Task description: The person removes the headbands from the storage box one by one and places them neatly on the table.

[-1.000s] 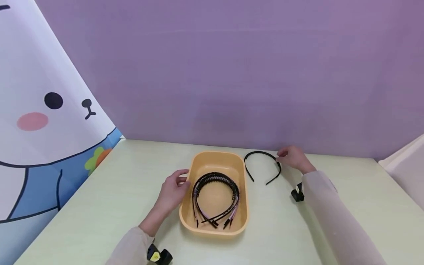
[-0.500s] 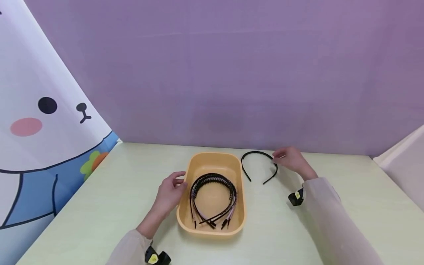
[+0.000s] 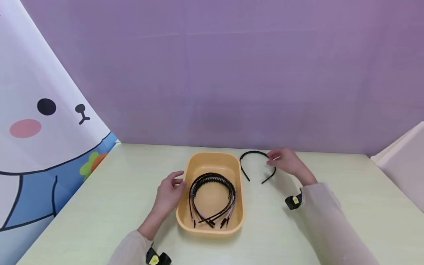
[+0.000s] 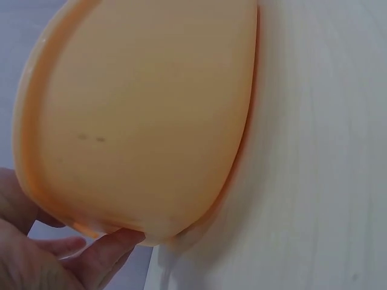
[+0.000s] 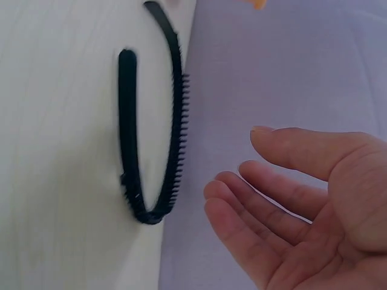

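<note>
1. Head view, with a clock laid over the yellow tray (image 3: 210, 233): one loose black headband (image 3: 254, 151) lies on the table (image 3: 132, 191) just outside at two o'clock, its open ends facing roughly six.
2. Inside the tray sits a nest of headbands (image 3: 212, 177), arches up at twelve, tips crossing near six.
3. And what's the step? My read: handling that lone band with one hand, minding the tray with the other.
4. Right hand (image 3: 286, 162), at two o'clock and farther out, is free: thumb and fingers spread apart, nothing between them. Head view overlaps its fingertips with the band's two o'clock side; the right wrist view shows a gap there.
5. If the band is to be picked up, that calls, I'd judge, for thumb and fingers closing on its slim side.
6. Left hand (image 3: 169, 193), at nine o'clock, is loosely extended, fingertips against the tray's outer side, none seen curling over into it. How firmly they press, I can't tell.
7. Poses now! Left forearm slants in from seven, fingers aimed at one; right forearm comes from four, fingertips pointing towards ten.
</note>
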Motion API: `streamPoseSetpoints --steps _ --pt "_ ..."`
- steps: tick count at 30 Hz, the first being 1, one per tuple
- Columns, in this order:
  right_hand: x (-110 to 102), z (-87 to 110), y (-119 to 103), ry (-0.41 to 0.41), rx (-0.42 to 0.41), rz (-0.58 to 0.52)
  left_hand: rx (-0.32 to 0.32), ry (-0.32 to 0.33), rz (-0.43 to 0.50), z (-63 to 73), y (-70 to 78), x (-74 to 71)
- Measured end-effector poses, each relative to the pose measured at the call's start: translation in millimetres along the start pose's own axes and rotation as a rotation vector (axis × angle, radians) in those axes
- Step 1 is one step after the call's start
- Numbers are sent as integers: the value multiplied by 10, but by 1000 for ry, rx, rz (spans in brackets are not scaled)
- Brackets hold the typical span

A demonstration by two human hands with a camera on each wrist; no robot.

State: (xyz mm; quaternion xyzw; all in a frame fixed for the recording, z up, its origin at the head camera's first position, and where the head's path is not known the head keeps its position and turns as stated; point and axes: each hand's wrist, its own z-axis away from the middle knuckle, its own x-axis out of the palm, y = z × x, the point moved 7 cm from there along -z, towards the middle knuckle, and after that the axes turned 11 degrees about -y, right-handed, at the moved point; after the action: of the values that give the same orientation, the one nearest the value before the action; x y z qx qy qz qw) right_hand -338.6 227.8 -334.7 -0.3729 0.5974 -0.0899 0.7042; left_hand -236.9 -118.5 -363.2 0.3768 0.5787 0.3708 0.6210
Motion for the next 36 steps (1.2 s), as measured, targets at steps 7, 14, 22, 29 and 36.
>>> streamPoseSetpoints --steps 7,14,22,29,36 --pt "39 54 -189 0 -17 -8 29 12 -27 13 28 1" --pt "109 92 -393 -21 -18 -14 31 10 -46 22 38 -16" --pt "170 109 -570 -35 -34 -9 27 -6 -49 40 58 -32" --pt "253 96 -685 -31 -53 -25 35 -4 -61 28 60 -42" --pt "358 74 -797 -42 -95 -15 43 -6 -70 39 53 -34"
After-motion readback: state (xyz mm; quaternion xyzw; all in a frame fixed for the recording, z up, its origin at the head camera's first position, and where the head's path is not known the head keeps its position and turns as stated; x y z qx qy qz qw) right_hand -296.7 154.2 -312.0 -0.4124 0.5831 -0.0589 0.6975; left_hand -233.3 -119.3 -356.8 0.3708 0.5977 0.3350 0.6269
